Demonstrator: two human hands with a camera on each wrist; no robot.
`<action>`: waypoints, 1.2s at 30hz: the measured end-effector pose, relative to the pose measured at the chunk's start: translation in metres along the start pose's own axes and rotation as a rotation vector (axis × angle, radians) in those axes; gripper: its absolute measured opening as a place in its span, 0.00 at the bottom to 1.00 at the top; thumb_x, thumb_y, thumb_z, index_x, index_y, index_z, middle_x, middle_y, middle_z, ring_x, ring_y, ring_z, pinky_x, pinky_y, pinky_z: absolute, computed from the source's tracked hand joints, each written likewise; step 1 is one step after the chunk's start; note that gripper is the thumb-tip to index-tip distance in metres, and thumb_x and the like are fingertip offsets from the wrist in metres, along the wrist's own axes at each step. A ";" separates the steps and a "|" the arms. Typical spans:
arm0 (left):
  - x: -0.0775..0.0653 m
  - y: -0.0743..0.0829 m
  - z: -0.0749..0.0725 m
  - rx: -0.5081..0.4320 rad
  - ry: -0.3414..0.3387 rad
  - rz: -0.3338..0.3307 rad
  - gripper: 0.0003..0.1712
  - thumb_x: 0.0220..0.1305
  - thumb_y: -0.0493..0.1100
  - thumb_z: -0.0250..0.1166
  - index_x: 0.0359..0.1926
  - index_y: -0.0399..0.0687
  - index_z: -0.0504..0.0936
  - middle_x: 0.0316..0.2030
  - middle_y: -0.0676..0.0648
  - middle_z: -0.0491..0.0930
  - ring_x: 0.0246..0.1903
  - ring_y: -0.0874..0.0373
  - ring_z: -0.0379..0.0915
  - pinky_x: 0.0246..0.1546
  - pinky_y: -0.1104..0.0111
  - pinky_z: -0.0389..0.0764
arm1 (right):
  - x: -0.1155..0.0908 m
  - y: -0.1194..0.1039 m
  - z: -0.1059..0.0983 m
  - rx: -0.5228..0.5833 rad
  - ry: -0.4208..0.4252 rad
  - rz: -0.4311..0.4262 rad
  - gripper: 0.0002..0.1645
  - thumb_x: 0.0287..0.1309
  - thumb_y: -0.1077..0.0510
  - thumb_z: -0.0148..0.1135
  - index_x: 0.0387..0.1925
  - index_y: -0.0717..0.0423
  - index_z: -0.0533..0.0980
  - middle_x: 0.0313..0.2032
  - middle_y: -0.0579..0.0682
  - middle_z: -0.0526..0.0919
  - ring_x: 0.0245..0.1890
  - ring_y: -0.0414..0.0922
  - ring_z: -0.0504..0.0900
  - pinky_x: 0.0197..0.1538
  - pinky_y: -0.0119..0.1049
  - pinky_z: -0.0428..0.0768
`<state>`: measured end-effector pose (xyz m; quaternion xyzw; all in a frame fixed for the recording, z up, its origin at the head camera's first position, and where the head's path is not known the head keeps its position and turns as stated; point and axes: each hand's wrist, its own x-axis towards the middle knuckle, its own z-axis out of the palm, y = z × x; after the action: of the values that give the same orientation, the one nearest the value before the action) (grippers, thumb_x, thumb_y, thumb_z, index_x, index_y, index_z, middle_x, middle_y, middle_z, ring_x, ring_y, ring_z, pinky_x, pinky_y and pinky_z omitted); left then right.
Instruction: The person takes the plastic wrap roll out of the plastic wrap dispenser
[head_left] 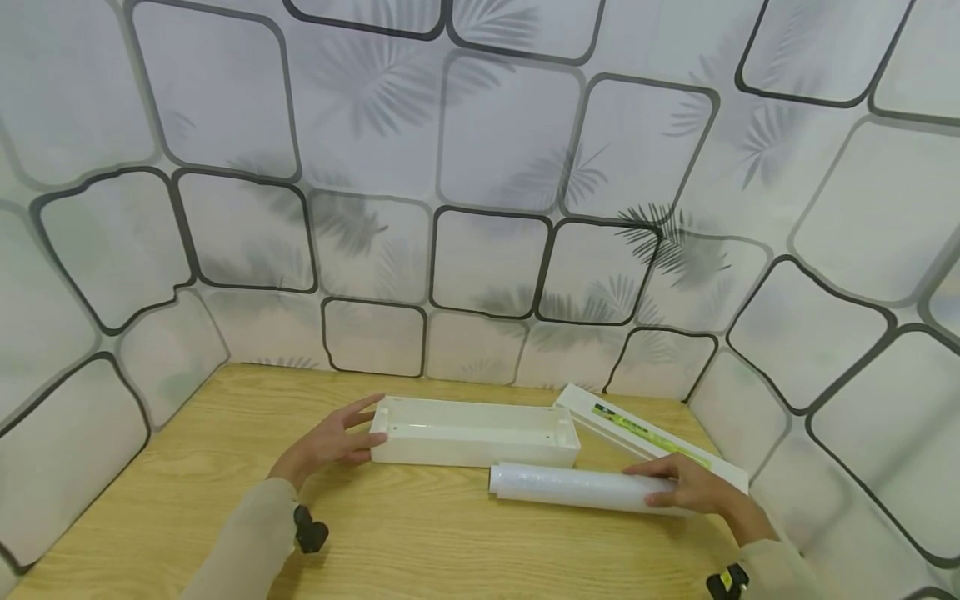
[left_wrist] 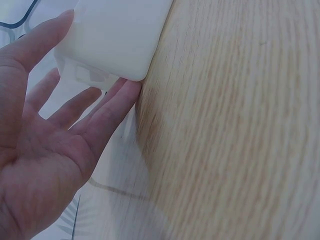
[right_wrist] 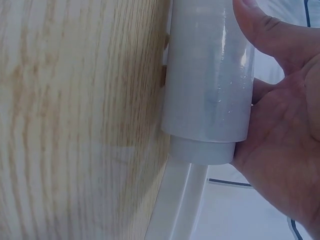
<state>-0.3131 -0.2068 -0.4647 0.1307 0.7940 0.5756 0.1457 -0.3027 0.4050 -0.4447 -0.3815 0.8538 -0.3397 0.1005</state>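
On the wooden table [head_left: 420, 533] lies a long white open box [head_left: 472, 452], its inside facing up and bare. My left hand [head_left: 330, 442] holds its left end, thumb at the near corner and forefinger at the far one. In the left wrist view the fingers spread around the end of the box [left_wrist: 120, 35]. A roll of clear plastic wrap [head_left: 562, 486] lies in front of the box's right half. My right hand [head_left: 693, 485] grips the roll near its right end, thumb on the near side and fingers over the far side.
A long white lid [head_left: 652, 435] with a green and yellow label lies slanted behind the roll, its far end close to the box's right corner. Patterned wall covering [head_left: 487, 267] encloses the table at the back and both sides.
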 end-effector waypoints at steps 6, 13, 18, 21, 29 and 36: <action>0.000 -0.001 -0.001 -0.023 -0.016 0.010 0.52 0.71 0.49 0.69 0.84 0.53 0.47 0.79 0.25 0.47 0.64 0.42 0.76 0.56 0.57 0.86 | 0.001 -0.007 -0.001 0.056 -0.025 0.103 0.28 0.62 0.60 0.71 0.62 0.67 0.79 0.59 0.73 0.80 0.59 0.20 0.73 0.56 0.20 0.77; 0.001 0.000 -0.001 -0.022 -0.021 0.018 0.51 0.71 0.49 0.69 0.84 0.53 0.47 0.79 0.25 0.47 0.65 0.41 0.76 0.57 0.56 0.86 | 0.000 -0.011 -0.002 0.057 -0.027 0.132 0.28 0.62 0.59 0.72 0.62 0.67 0.78 0.60 0.73 0.80 0.59 0.20 0.73 0.56 0.20 0.76; 0.001 0.000 -0.001 -0.020 -0.019 0.018 0.52 0.71 0.49 0.69 0.84 0.53 0.47 0.79 0.25 0.47 0.65 0.40 0.75 0.57 0.56 0.86 | 0.000 -0.012 -0.002 0.046 -0.027 0.111 0.28 0.62 0.60 0.72 0.61 0.67 0.79 0.59 0.71 0.81 0.58 0.21 0.74 0.56 0.21 0.77; 0.000 0.000 -0.001 -0.025 -0.017 0.013 0.52 0.70 0.48 0.69 0.84 0.52 0.47 0.79 0.25 0.47 0.65 0.40 0.75 0.57 0.57 0.86 | 0.000 -0.010 -0.002 0.030 -0.027 0.093 0.28 0.61 0.60 0.73 0.61 0.67 0.79 0.58 0.70 0.82 0.58 0.23 0.76 0.56 0.22 0.78; -0.003 0.001 0.001 -0.033 -0.015 0.006 0.51 0.71 0.48 0.69 0.84 0.52 0.47 0.79 0.25 0.47 0.66 0.39 0.74 0.58 0.55 0.85 | 0.003 -0.004 -0.006 0.002 -0.039 0.078 0.26 0.60 0.60 0.73 0.58 0.67 0.81 0.55 0.65 0.86 0.56 0.26 0.79 0.56 0.23 0.79; -0.003 0.000 0.000 -0.040 -0.019 0.018 0.51 0.72 0.48 0.68 0.84 0.53 0.46 0.79 0.25 0.46 0.66 0.39 0.74 0.58 0.54 0.85 | 0.010 -0.014 -0.010 -0.052 -0.040 0.139 0.27 0.62 0.56 0.73 0.59 0.66 0.81 0.56 0.66 0.86 0.55 0.34 0.84 0.54 0.29 0.82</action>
<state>-0.3103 -0.2075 -0.4640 0.1405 0.7798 0.5911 0.1508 -0.3057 0.3961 -0.4270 -0.3306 0.8845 -0.3021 0.1308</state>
